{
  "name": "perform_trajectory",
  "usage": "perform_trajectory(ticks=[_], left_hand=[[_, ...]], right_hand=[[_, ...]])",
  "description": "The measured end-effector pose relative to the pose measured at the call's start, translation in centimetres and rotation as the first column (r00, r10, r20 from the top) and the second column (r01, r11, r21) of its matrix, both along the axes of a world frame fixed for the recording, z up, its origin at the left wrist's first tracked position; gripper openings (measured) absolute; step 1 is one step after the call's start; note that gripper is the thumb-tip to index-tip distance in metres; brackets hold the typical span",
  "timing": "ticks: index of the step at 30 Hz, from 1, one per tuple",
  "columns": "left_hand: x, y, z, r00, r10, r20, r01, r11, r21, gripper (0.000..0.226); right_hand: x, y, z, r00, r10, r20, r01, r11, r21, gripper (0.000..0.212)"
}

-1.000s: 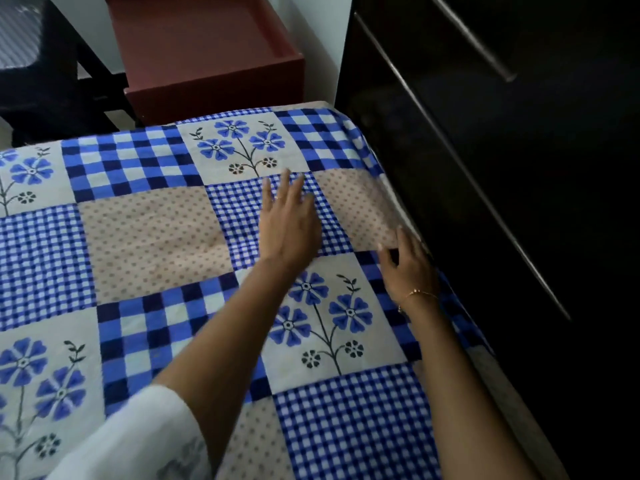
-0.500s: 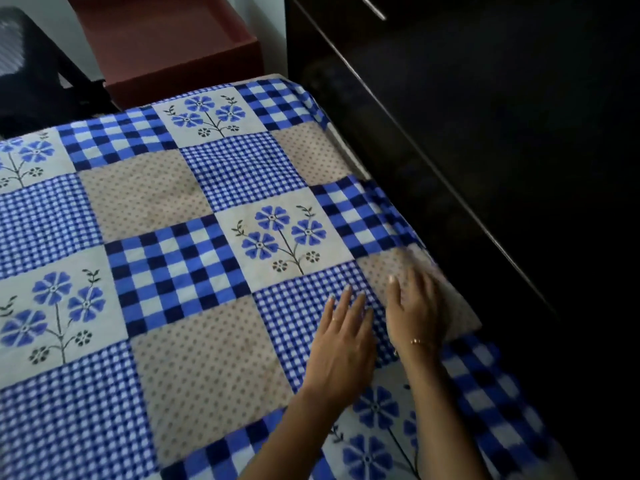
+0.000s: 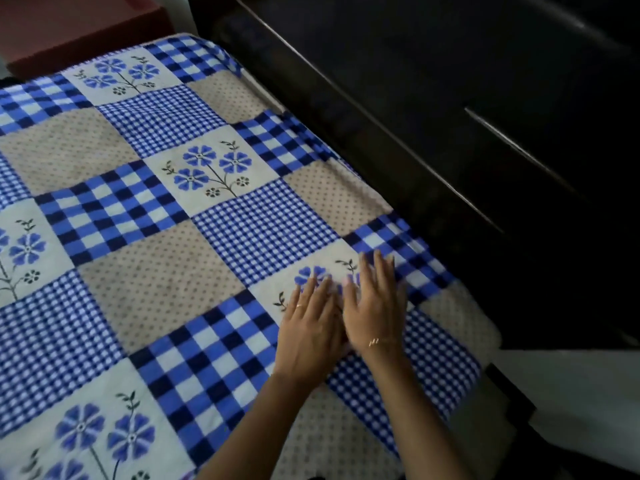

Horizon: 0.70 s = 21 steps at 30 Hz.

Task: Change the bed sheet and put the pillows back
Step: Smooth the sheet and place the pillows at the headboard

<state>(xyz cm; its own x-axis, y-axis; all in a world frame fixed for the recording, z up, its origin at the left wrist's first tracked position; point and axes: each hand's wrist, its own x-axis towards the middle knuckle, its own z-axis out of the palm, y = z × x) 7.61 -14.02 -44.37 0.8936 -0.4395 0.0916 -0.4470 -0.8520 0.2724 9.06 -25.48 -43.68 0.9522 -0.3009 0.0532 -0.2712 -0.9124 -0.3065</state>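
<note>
A patchwork bed sheet [image 3: 166, 237] in blue checks, beige dots and blue flower squares lies spread over the bed. My left hand [image 3: 310, 323] rests flat on it, fingers apart, over a flower square near the bed's right edge. Right beside it, touching, my right hand [image 3: 375, 306] also lies flat with fingers spread, a thin bracelet at the wrist. Neither hand holds anything. No pillows are in view.
A dark wooden wardrobe [image 3: 467, 116] with long bar handles stands close along the bed's right edge. A reddish-brown cabinet [image 3: 69, 32] sits beyond the far end of the bed. Pale floor [image 3: 581, 393] shows at the lower right.
Both hands have slid along the sheet near its right edge, towards me down the bed, and come together. The view has shifted, showing more of the sheet.
</note>
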Motion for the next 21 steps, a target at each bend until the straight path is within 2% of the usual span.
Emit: perform_trajectory(ticks=[3,7,9,11,12,14,16,18,21], left_hand=[[-4.7,0.0,-0.2,0.997,-0.039,-0.072,0.041,0.999,0.031,0.051],[-8.2,-0.8,-0.9,0.983,-0.093,-0.160,0.106,0.991,0.077,0.061],[-8.6,-1.1,0.1,0.976,-0.126,-0.176,0.109,0.988,-0.105,0.068],[-8.6,-0.4,1.4,0.970,-0.055,-0.239,-0.035,0.934,-0.355,0.069],[-8.8,0.5,2.0,0.971,0.008,-0.240,-0.114,0.895,-0.431,0.066],[-9.7,3.4,2.6,0.966,0.168,-0.197,-0.245,0.838,-0.488,0.058],[-11.0,7.7,2.1,0.948,0.277,-0.159,-0.319,0.842,-0.435,0.058],[-12.7,12.4,1.0,0.946,0.306,-0.108,-0.324,0.897,-0.299,0.051],[-16.3,19.2,-0.1,0.934,0.348,-0.074,-0.353,0.932,-0.075,0.051]], right_hand=[[-7.0,-0.7,-1.2,0.987,-0.027,-0.160,0.014,0.997,-0.082,0.063],[-9.4,-4.5,-1.6,0.957,-0.193,-0.218,0.168,0.977,-0.129,0.076],[-9.6,-5.6,-0.8,0.913,-0.292,-0.285,0.267,0.955,-0.126,0.076],[-9.8,-5.1,0.6,0.860,-0.404,-0.311,0.397,0.913,-0.089,0.071],[-10.0,-4.0,1.4,0.860,-0.423,-0.286,0.422,0.904,-0.071,0.071],[-10.6,0.3,2.2,0.918,-0.339,-0.205,0.341,0.940,-0.027,0.070],[-11.9,7.3,2.3,0.982,-0.166,-0.091,0.171,0.984,0.045,0.065],[-13.8,14.4,1.9,0.999,0.021,-0.027,-0.019,0.997,0.074,0.059],[-16.7,21.8,1.9,0.978,0.159,-0.131,-0.144,0.983,0.117,0.068]])
